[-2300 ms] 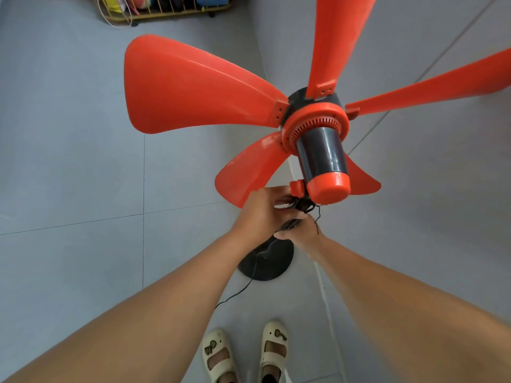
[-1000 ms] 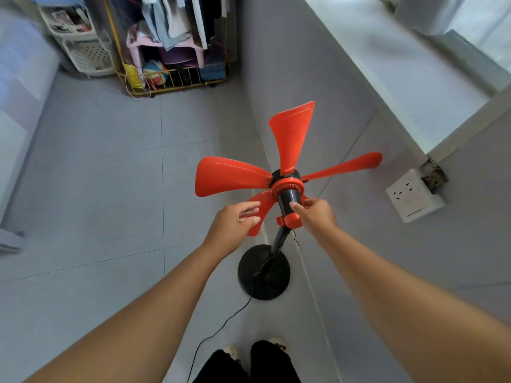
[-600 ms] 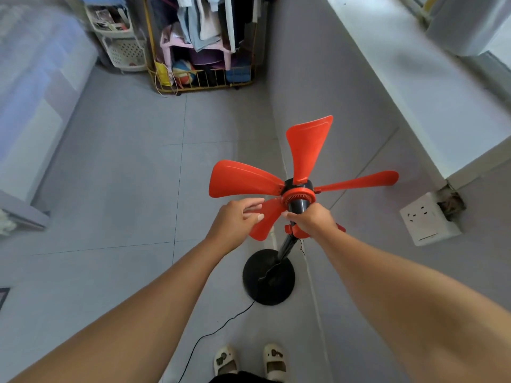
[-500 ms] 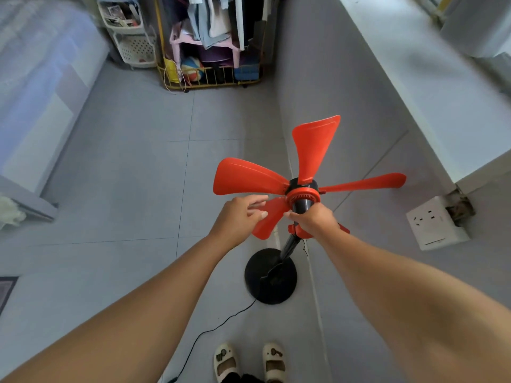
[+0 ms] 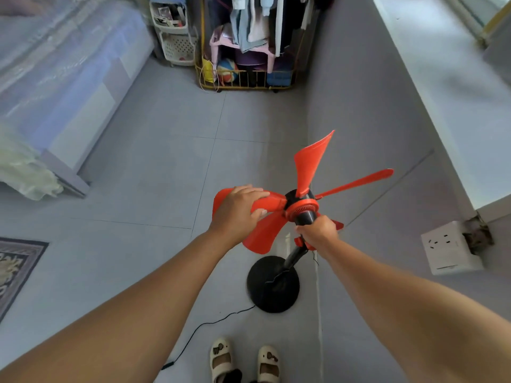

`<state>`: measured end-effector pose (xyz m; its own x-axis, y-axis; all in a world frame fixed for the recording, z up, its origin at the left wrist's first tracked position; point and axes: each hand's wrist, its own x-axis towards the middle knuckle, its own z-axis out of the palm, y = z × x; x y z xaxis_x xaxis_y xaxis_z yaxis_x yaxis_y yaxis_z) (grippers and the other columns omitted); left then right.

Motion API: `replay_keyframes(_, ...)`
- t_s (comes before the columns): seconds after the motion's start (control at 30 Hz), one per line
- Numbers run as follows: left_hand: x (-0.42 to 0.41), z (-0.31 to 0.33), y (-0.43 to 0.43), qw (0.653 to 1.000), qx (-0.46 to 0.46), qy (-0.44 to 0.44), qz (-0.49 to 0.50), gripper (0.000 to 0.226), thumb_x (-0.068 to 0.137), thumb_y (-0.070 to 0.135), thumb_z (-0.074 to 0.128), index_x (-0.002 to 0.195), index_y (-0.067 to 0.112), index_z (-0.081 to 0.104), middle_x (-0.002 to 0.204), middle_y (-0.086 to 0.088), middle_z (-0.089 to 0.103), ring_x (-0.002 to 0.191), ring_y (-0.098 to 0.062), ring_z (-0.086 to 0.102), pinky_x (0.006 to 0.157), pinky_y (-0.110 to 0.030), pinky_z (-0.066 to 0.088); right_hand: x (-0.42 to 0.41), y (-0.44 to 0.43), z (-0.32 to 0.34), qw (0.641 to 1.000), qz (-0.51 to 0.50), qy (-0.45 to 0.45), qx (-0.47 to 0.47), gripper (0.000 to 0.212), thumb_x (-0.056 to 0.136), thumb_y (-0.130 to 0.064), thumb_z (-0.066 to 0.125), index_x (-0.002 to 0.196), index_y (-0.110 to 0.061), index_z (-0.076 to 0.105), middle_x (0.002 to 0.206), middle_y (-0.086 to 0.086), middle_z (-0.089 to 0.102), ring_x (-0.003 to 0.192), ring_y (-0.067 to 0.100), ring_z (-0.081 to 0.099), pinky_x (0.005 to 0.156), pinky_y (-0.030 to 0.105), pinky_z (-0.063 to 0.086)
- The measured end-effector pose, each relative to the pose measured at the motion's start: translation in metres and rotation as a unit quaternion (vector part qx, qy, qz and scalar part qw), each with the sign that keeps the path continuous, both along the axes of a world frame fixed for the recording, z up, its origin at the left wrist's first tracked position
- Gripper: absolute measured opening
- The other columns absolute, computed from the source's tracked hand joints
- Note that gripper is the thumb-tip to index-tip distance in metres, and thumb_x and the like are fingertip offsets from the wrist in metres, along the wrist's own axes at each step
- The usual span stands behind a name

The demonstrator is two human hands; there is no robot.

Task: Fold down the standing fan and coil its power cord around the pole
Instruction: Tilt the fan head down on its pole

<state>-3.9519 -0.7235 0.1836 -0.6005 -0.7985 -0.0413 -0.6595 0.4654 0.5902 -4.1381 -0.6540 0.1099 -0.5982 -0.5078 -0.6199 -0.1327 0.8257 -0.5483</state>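
A standing fan with orange blades (image 5: 313, 161) and a dark motor housing (image 5: 304, 215) rises on a black pole (image 5: 294, 257) from a round black base (image 5: 272, 284). My left hand (image 5: 237, 212) lies over the left blade (image 5: 272, 201), fingers curled on it. My right hand (image 5: 318, 230) is wrapped around the motor housing just below the orange hub. A thin black power cord (image 5: 204, 326) trails from the base across the floor toward the lower left.
A wall with a white socket box (image 5: 449, 247) runs close on the right. A bed (image 5: 55, 87) stands at the left, a rug (image 5: 13, 266) at the left edge, a clothes rack (image 5: 249, 42) at the back. My feet (image 5: 243, 360) stand just behind the base.
My left hand has moved up from the lower blade onto the left blade and closed on it. My right hand stays on the motor housing. The view has shifted slightly.
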Motion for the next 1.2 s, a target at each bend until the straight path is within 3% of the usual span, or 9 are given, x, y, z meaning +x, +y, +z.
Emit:
replay_keyframes(0.2,0.018,0.002,-0.001,0.991,-0.031,-0.133,0.007,0.053,0.094,0.031,0.061,0.143,0.02,0.046,0.151,-0.001,0.044,0.142,-0.02,0.033,0.121,-0.039,0.005,0.013,-0.005,0.0,0.994,0.104,0.026,-0.012,0.041,0.077,-0.013,0.072,0.116,-0.014,0.058,0.081,0.004,0.067,0.059,0.013,0.067,0.053,0.027,0.056)
replay_keyframes(0.3,0.025,0.006,-0.001,0.985,0.019,-0.167,0.03,0.054,0.095,0.034,0.058,0.145,0.018,0.044,0.15,-0.004,0.045,0.139,-0.024,0.039,0.12,-0.042,0.01,0.012,-0.009,0.009,0.988,0.151,0.03,-0.008,0.041,0.079,-0.014,0.073,0.117,-0.013,0.058,0.077,-0.001,0.063,0.057,0.009,0.061,0.044,0.019,0.045)
replay_keyframes(0.47,0.03,0.001,-0.001,0.983,0.121,-0.13,0.055,0.047,0.097,0.029,0.056,0.141,0.015,0.049,0.144,-0.007,0.051,0.132,-0.025,0.048,0.106,-0.036,0.037,0.016,-0.021,0.022,0.971,0.234,0.048,-0.012,0.042,0.081,-0.012,0.074,0.119,-0.01,0.057,0.085,0.0,0.06,0.053,0.006,0.056,0.036,0.011,0.036)
replay_keyframes(0.57,0.031,-0.005,-0.001,0.979,0.159,-0.085,0.1,0.025,0.094,0.022,0.06,0.115,0.009,0.064,0.121,-0.009,0.063,0.114,-0.024,0.058,0.09,-0.029,0.041,0.018,-0.026,0.024,0.96,0.274,0.054,-0.005,0.042,0.081,-0.01,0.073,0.12,-0.01,0.058,0.09,0.002,0.061,0.055,0.005,0.054,0.037,0.01,0.036)
replay_keyframes(0.67,0.031,-0.007,0.002,0.974,0.184,-0.06,0.118,0.039,0.094,0.016,0.06,0.133,0.009,0.058,0.13,-0.009,0.061,0.118,-0.023,0.058,0.087,-0.021,0.038,0.019,-0.029,0.023,0.946,0.318,0.072,0.003,0.044,0.078,-0.01,0.074,0.12,-0.01,0.06,0.092,0.003,0.064,0.062,0.01,0.06,0.053,0.017,0.047)
replay_keyframes(0.8,0.029,-0.013,0.007,0.971,0.203,-0.06,0.11,0.035,0.092,0.014,0.063,0.125,0.004,0.062,0.106,-0.005,0.065,0.094,-0.013,0.058,0.065,-0.009,0.036,0.02,-0.032,0.029,0.929,0.361,0.079,0.006,0.047,0.078,-0.009,0.075,0.122,-0.012,0.059,0.104,0.008,0.065,0.081,0.018,0.06,0.069,0.026,0.049)
replay_keyframes(0.93,0.028,-0.017,0.008,0.968,0.214,-0.051,0.117,0.047,0.088,0.015,0.068,0.133,0.009,0.057,0.128,-0.008,0.064,0.113,-0.019,0.061,0.073,-0.012,0.039,0.016,-0.037,0.035,0.917,0.394,0.065,0.005,0.047,0.079,-0.004,0.073,0.123,-0.011,0.058,0.094,0.003,0.06,0.062,0.005,0.053,0.049,0.013,0.038)
replay_keyframes(1.07,0.027,-0.018,0.009,0.963,0.234,-0.056,0.125,0.054,0.083,0.011,0.074,0.135,0.01,0.057,0.123,-0.007,0.068,0.1,-0.014,0.063,0.056,-0.006,0.034,0.012,-0.043,0.044,0.888,0.452,0.08,0.026,0.049,0.08,-0.004,0.072,0.125,-0.011,0.057,0.099,0.005,0.061,0.08,0.018,0.058,0.058,0.017,0.042)
replay_keyframes(1.2,0.022,-0.02,0.015,0.963,0.236,-0.064,0.115,0.054,0.083,0.008,0.074,0.135,0.008,0.056,0.125,-0.009,0.067,0.109,-0.019,0.065,0.076,-0.014,0.042,0.009,-0.044,0.048,0.87,0.483,0.09,0.044,0.05,0.081,-0.005,0.071,0.128,-0.012,0.055,0.109,0.008,0.063,0.088,0.019,0.056,0.062,0.019,0.044)
